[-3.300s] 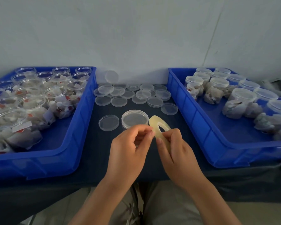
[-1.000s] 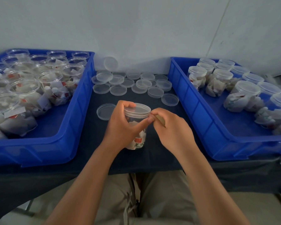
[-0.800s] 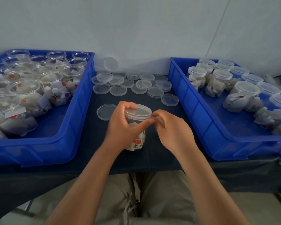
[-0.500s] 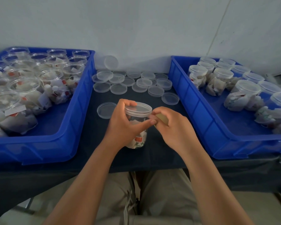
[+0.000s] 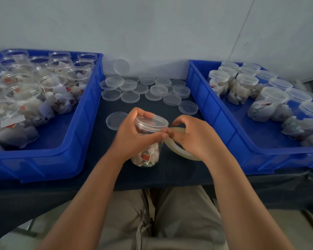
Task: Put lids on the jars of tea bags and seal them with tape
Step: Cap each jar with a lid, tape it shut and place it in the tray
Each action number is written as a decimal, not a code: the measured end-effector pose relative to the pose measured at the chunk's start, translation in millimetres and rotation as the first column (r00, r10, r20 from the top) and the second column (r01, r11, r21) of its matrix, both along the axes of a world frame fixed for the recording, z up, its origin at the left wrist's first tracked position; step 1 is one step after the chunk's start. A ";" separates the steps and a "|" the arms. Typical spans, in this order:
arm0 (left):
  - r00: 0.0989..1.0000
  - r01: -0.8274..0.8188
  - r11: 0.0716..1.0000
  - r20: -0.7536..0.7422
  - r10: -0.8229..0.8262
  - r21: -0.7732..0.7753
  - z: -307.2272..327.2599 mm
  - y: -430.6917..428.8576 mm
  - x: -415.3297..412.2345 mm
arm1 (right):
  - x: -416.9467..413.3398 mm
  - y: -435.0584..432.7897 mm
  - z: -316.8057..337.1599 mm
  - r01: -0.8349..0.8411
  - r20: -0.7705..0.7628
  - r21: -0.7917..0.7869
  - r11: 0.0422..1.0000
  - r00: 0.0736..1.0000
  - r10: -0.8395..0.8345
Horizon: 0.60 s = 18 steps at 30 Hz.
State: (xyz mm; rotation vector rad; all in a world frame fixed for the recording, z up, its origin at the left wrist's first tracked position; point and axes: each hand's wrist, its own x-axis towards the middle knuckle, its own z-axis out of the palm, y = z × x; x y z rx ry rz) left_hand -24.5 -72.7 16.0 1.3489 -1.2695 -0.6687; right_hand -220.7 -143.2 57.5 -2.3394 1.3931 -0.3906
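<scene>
Gripping the jar (image 5: 147, 154) at centre frame, your left hand (image 5: 132, 137) curls round it just under the lid (image 5: 152, 121) — thumb at the rim. Your right hand (image 5: 194, 138) pinches the tape roll (image 5: 178, 151) just right of the jar.

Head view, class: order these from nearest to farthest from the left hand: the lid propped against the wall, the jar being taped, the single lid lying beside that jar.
1. jar, gripped by the left hand, centre front.
2. single lid, flat just left of the hand.
3. propped lid, upright at the far back.
</scene>
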 end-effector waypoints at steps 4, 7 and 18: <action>1.000 0.030 1.000 -0.006 -0.030 0.003 2.4 2.3 3.8 | 1.0 -2.1 2.8 0.009 -0.053 0.041 0.999 0.999 -0.007; 0.998 0.061 0.998 -0.001 -0.061 0.012 5.4 2.7 8.0 | -9.2 -1.1 12.7 -0.130 -0.040 0.146 0.981 0.990 0.137; 0.992 0.046 0.999 -0.115 -0.043 0.024 -1.3 7.2 19.5 | -27.1 15.1 8.7 -0.281 0.021 0.066 0.957 0.960 0.281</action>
